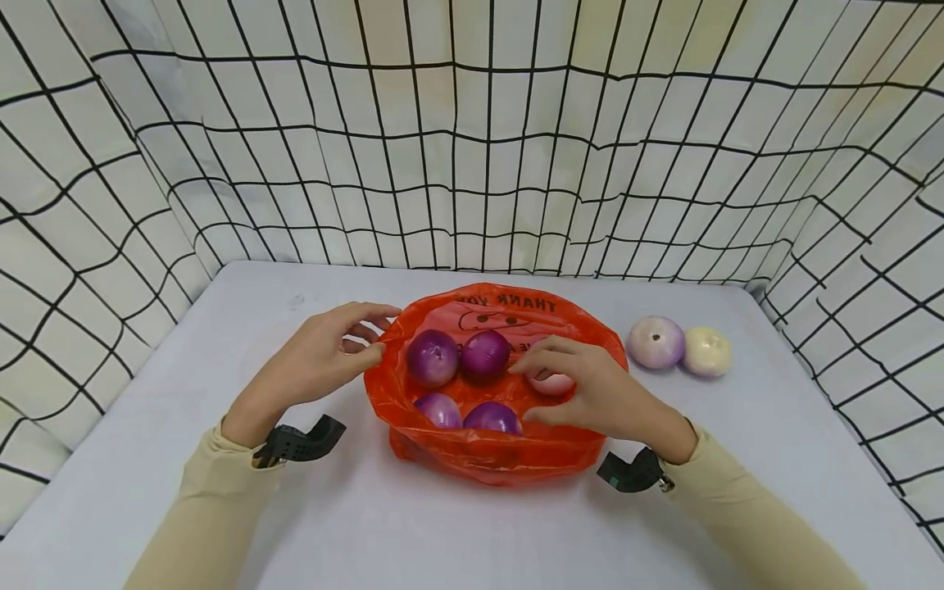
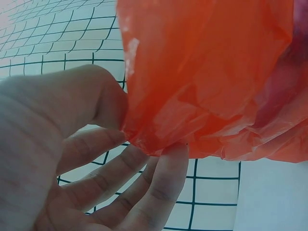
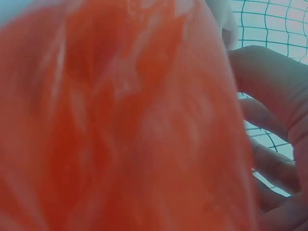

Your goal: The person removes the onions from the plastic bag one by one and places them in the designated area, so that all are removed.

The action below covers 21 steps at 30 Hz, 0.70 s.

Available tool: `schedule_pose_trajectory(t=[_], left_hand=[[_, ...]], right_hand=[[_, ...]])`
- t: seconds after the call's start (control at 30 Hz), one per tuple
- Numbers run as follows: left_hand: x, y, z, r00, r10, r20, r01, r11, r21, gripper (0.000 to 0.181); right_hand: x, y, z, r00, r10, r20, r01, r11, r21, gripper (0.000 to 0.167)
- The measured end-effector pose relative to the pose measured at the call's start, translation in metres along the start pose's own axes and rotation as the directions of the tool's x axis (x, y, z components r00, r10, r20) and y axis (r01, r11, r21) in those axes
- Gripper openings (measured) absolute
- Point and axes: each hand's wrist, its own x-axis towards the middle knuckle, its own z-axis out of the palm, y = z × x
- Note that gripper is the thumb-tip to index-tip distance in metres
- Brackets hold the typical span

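The glossy red-orange thin plastic bag [image 1: 497, 463] stands upright on the smooth white tabletop [image 1: 332, 524], its mouth gaping in a broad oval, its rim uneven and its front wall creased. On its inner back wall run mirrored dark letters, THANK YOU, above a simple printed face. Inside the bag, towards its back left, sit a shiny round dark-purple onion [image 1: 432, 358] and, just beside it, a slightly smaller deep-purple onion [image 1: 484, 355]. By the bag's front wall lie a pale-purple onion [image 1: 438, 409] and a violet onion [image 1: 492, 418], both partly hidden by the rim. A pinkish pale onion [image 1: 551, 382] rests in the right part of the bag, partly covered by the right hand [image 1: 590, 383], whose fingers arch above it, thumb held apart; whether the fingertips touch it I cannot tell.

At the bag's left rim, the left hand [image 1: 324, 351] has its fingers spread and loosely bent, touching the film. Right of the bag, a round white-and-purple onion [image 1: 655, 342] sits beside a creamy yellow onion [image 1: 706, 352]. Black square-meshed netting [image 1: 487, 141] rises behind the bag.

The left wrist view shows fingertips against the bag's wrinkled outer side, which the head view hides; the right wrist view is mostly blurred, streaky film with fingers beyond its edge, and only the head view shows the onions clearly
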Motion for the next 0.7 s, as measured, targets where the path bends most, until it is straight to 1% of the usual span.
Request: schedule_pose_trajectory(t=[0.13,0.2,0.3,0.47,0.7], left_hand=[[0.0,-0.001,0.0,1.0,0.002,-0.001,-0.002,1.0,-0.002,0.047],[0.0,-0.002,0.0,1.0,0.004,-0.002,-0.004,1.0,-0.003,0.047],[0.0,-0.002,0.001,1.0,0.008,-0.002,-0.008,1.0,-0.002,0.047],[0.001,-0.002,0.001,1.0,0.009,-0.005,-0.009,1.0,0.001,0.046],[0.001,-0.002,0.002,1.0,-0.001,-0.002,0.001,1.0,0.006,0.047]], right_hand=[[0.001,-0.002,0.008,1.0,0.003,0.011,-0.003,0.999,0.047,0.045],[0.002,-0.002,0.012,1.0,-0.007,0.015,0.006,0.999,0.047,0.046],[0.004,-0.002,0.017,1.0,-0.02,0.022,0.02,1.0,0.024,0.047],[0.004,-0.002,0.024,0.999,-0.017,0.038,0.018,1.0,-0.019,0.046],[0.004,-0.001,0.031,0.995,-0.017,0.093,0.019,1.0,-0.014,0.044]])
